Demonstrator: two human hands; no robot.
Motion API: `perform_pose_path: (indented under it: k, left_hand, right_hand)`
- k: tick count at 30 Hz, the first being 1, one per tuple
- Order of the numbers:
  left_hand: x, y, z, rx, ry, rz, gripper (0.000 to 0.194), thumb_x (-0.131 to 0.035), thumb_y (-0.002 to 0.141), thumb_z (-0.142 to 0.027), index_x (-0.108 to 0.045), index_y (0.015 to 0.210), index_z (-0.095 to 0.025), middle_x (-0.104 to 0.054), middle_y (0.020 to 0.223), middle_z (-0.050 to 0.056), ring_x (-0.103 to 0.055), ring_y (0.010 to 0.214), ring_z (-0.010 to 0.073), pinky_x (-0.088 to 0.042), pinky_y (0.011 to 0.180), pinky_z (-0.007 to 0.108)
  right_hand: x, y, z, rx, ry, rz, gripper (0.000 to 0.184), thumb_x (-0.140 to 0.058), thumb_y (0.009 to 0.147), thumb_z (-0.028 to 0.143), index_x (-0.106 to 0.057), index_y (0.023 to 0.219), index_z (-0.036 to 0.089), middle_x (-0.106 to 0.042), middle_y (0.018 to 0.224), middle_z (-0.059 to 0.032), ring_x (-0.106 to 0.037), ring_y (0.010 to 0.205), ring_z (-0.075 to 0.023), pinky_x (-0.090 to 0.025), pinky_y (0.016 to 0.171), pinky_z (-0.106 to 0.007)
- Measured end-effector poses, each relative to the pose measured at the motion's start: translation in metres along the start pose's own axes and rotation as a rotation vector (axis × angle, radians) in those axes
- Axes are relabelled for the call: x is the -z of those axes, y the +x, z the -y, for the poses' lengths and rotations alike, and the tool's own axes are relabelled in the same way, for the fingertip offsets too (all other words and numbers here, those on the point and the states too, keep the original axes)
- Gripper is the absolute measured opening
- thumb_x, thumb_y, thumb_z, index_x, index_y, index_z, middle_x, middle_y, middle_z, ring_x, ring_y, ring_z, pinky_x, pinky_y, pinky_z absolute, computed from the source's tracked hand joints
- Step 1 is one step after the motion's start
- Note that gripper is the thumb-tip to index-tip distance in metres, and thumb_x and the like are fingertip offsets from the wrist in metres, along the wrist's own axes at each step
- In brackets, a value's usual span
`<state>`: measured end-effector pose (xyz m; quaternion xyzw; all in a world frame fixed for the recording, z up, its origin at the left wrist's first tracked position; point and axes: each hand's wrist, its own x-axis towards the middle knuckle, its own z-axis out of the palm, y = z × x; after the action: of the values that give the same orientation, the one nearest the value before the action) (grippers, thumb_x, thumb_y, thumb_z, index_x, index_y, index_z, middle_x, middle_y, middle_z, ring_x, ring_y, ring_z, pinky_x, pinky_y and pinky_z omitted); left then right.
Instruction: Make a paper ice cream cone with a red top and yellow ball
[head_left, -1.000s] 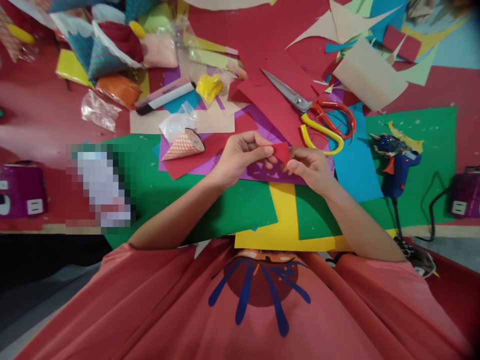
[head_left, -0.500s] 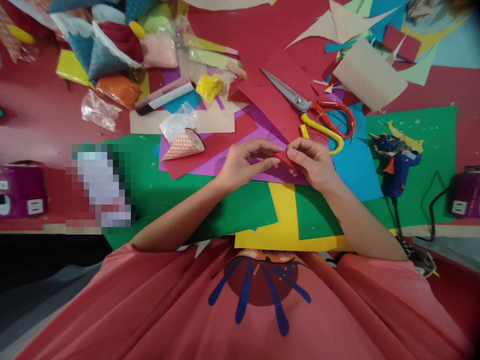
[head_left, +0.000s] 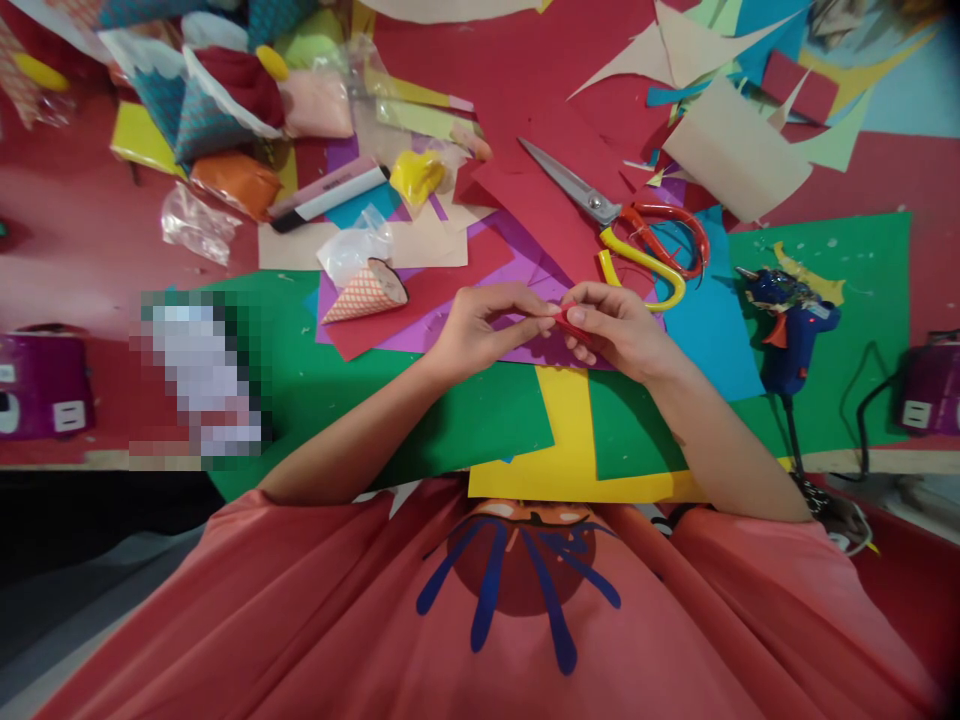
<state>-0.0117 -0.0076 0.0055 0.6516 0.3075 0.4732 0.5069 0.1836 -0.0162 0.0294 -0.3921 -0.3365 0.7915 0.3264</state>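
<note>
Between my two hands is a small piece of red paper (head_left: 573, 322), curled over and mostly covered by fingers. My left hand (head_left: 491, 328) pinches its left end between thumb and fingertips. Thumb and fingers of my right hand (head_left: 619, 328) close on its other side. Just left of them, a small paper cone (head_left: 367, 292) with an orange lattice print lies on red and purple sheets. Scissors (head_left: 600, 205) with one red and one yellow handle lie beyond my right hand, blades pointing up and left.
A blue glue gun (head_left: 793, 345) rests on green paper (head_left: 870, 290) at the right, its cord running off the front edge. A marker (head_left: 330, 197), a bag of yellow clay (head_left: 417, 177), patterned cones (head_left: 217, 100) and paper offcuts (head_left: 739, 150) crowd the far side.
The red paper has gone from a flat, pointed piece to a more curled one. My right hand has shifted slightly and its fingers wrap the paper more; the scissors and cone stay put.
</note>
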Motion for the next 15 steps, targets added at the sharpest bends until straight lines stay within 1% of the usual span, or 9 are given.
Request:
perform_pose_path:
  k: [2, 4, 7, 10, 13, 15]
  left_hand:
    - [0.0003, 0.0001, 0.0000, -0.016, 0.018, -0.013, 0.013, -0.075, 0.085, -0.032, -0.076, 0.084, -0.019, -0.077, 0.078, 0.002, -0.074, 0.073, 0.0106, -0.059, 0.069, 0.020]
    - [0.0004, 0.0002, -0.0004, -0.025, 0.030, -0.025, 0.014, -0.075, 0.085, -0.032, -0.075, 0.084, -0.018, -0.077, 0.079, 0.002, -0.074, 0.073, 0.0105, -0.059, 0.069, 0.020]
    - [0.0000, 0.0001, -0.0015, -0.022, -0.007, -0.005, 0.017, -0.074, 0.086, -0.034, -0.073, 0.083, -0.017, -0.075, 0.079, 0.002, -0.072, 0.071, 0.0101, -0.058, 0.066, 0.020]
    - [-0.0006, -0.0001, -0.0029, -0.005, -0.053, 0.038, 0.018, -0.073, 0.087, -0.035, -0.070, 0.083, -0.017, -0.072, 0.078, 0.002, -0.071, 0.072, 0.0096, -0.058, 0.066, 0.020]
    - [-0.0012, 0.0001, -0.0050, 0.061, -0.062, 0.059, 0.021, -0.075, 0.085, -0.036, -0.066, 0.085, -0.017, -0.070, 0.080, 0.001, -0.069, 0.076, 0.0082, -0.057, 0.071, 0.019]
    - [-0.0020, 0.0009, -0.0067, 0.146, -0.073, 0.064, 0.028, -0.077, 0.082, -0.041, -0.064, 0.089, -0.017, -0.068, 0.081, 0.000, -0.068, 0.075, 0.0075, -0.055, 0.069, 0.018]
  right_hand:
    - [-0.0009, -0.0009, 0.0019, -0.058, -0.005, 0.005, 0.045, -0.088, 0.066, 0.049, -0.058, 0.071, 0.016, -0.063, 0.049, 0.0061, -0.052, 0.036, -0.0038, -0.035, 0.031, -0.012]
    - [-0.0014, -0.0015, 0.0027, -0.080, -0.035, 0.024, 0.047, -0.086, 0.067, 0.053, -0.057, 0.065, 0.015, -0.061, 0.045, 0.0053, -0.049, 0.033, -0.0031, -0.031, 0.030, -0.013]
    - [-0.0011, -0.0026, 0.0031, -0.034, -0.073, 0.034, 0.047, -0.086, 0.067, 0.051, -0.056, 0.059, 0.015, -0.056, 0.040, 0.0065, -0.043, 0.030, -0.0010, -0.028, 0.030, -0.012]
    - [0.0001, -0.0039, 0.0037, 0.009, -0.108, 0.040, 0.047, -0.086, 0.067, 0.050, -0.055, 0.059, 0.016, -0.054, 0.039, 0.0075, -0.038, 0.029, -0.0003, -0.023, 0.029, -0.013]
    - [0.0009, -0.0050, 0.0036, 0.037, -0.176, 0.024, 0.046, -0.085, 0.069, 0.050, -0.055, 0.060, 0.016, -0.053, 0.040, 0.0078, -0.037, 0.030, -0.0008, -0.023, 0.030, -0.015]
    - [0.0003, -0.0052, 0.0024, 0.073, -0.244, 0.008, 0.047, -0.083, 0.071, 0.051, -0.054, 0.059, 0.016, -0.053, 0.041, 0.0073, -0.039, 0.032, -0.0014, -0.025, 0.032, -0.016]
